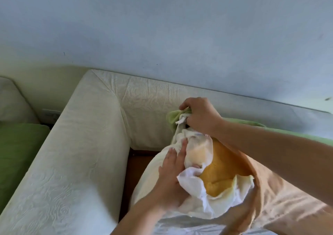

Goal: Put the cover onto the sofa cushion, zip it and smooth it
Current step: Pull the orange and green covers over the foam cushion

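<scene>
The yellow foam sofa cushion (221,171) sits in the corner of the seat. Its near end is bare and the rest is wrapped in thin white liner cloth (193,186). The green fabric cover (172,116) is bunched at the cushion's far end, and a strip of it runs along the cushion's right side.

The right hand (200,116) is above the cushion's far end. Its fingers are curled tight and grip the bunched cover corner, and the forearm slants across the cushion from the right. The left hand (173,173) lies flat on the cushion's left flank, fingers straight and close together, pressing the white cloth. Its thumb is hidden under a fold.

Left of the cushion is the cream textured sofa armrest (81,153), and behind the cushion is the matching backrest (153,108). A green seat pad (19,144) lies further left, beyond the armrest.
</scene>
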